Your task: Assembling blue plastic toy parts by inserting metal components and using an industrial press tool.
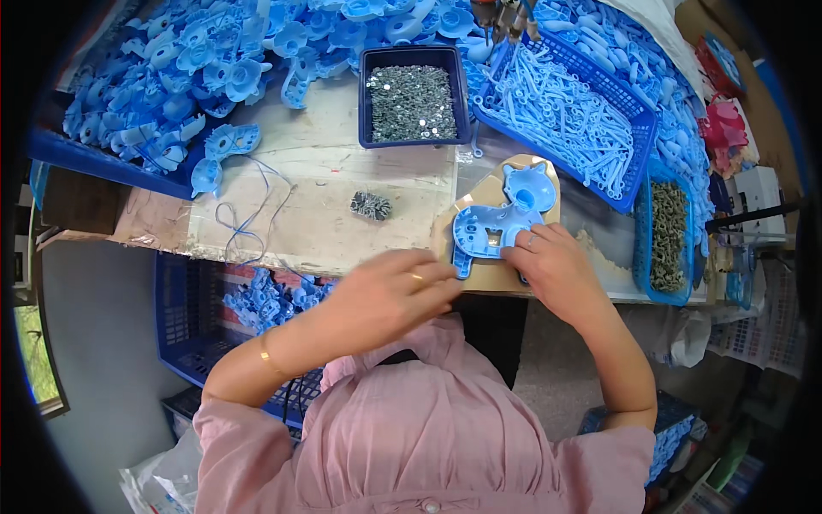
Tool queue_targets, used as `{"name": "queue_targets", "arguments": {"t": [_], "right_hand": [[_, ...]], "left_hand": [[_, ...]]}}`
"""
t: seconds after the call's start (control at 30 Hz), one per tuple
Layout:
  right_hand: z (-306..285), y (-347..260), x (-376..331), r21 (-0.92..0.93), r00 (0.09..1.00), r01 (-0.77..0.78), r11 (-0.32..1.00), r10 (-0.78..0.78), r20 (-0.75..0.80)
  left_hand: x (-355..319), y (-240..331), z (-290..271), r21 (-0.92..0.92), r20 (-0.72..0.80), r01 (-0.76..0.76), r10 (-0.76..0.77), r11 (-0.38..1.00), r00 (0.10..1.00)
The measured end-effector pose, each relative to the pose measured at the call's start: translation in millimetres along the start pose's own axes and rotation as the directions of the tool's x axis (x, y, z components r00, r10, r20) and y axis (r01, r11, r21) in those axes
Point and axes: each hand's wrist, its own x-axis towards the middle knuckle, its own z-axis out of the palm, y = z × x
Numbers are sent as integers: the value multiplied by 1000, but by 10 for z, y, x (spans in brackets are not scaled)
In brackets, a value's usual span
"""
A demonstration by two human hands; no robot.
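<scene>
A light-blue plastic shell half, shaped like a four-legged animal (491, 224), lies hollow side up on a tan board (548, 176) at the table's front edge. My right hand (552, 267) is closed at the shell's lower right leg, its fingers curled onto the edge. Just left of the shell, my left hand (398, 287) hovers, blurred by motion. Its fingers point toward the lower left leg, and whether they hold anything is hidden. Behind the board stands a dark tray of small metal screws (413, 94). A dark bristly bundle (371, 205) sits on the table to the left.
Blue shell parts (188, 77) heap up at the back left. A blue basket (629, 111) of light-blue rods stands back right. At the right edge is a light-blue basket (685, 287) of small metal pieces. Thin string (248, 218) lies left; a dark-blue crate (184, 330) sits below.
</scene>
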Motion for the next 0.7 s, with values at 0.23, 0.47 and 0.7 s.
{"name": "queue_targets", "arguments": {"t": [0.23, 0.47, 0.7], "right_hand": [[-31, 39, 27, -13, 999, 35, 999, -35, 38], [-16, 132, 8, 2, 998, 33, 999, -33, 47], [-316, 807, -40, -98, 810, -442, 891, 350, -471]], "left_hand": [[120, 16, 555, 16, 21, -86, 85, 996, 996], [186, 15, 490, 53, 35, -125, 123, 991, 992], [326, 34, 383, 2, -147, -160, 159, 987, 976]]}}
